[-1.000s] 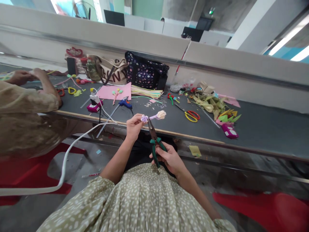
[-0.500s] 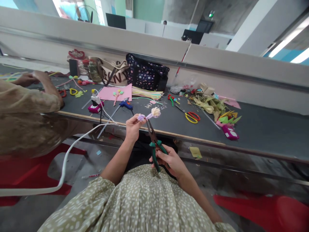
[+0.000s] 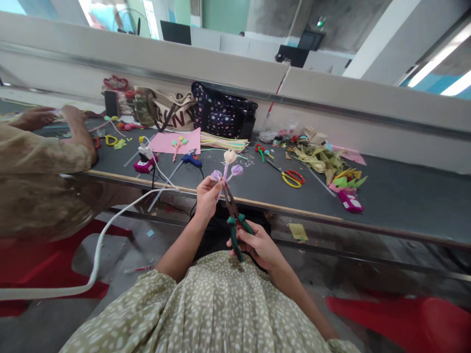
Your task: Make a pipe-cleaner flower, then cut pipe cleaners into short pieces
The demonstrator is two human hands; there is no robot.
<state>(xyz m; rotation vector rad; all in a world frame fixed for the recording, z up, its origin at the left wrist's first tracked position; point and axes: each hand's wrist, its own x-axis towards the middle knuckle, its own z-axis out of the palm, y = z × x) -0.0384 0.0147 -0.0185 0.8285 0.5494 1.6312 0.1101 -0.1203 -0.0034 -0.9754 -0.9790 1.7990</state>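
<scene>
Between its thumb and fingers, my left hand (image 3: 208,197) pinches a pipe-cleaner flower sprig (image 3: 227,169) just past the table's front edge. Its one cream bloom stands at the top, with a purple bloom on either side. My right hand (image 3: 255,243) is wrapped round the green handles of a pair of long-nosed pliers (image 3: 233,211). The pliers' tips reach up to the stem beside my left fingers; whether the jaws grip it I cannot tell. On the table beyond lie a blue glue gun (image 3: 192,159) and scissors (image 3: 290,175) with red and yellow handles.
A navy dotted bag (image 3: 224,110) and a canvas bag (image 3: 172,110) stand against the partition. Pale pipe cleaners (image 3: 224,142) lie beside pink paper (image 3: 162,142). At right are husk-like leaves (image 3: 320,162). A co-worker's arm (image 3: 79,132) rests at left; a white cable (image 3: 99,245) hangs nearby.
The sprig has turned more upright, the cream bloom moving up and left, and a second purple bloom now shows on the right. The pliers stay nearly in place. The co-worker's hands have shifted.
</scene>
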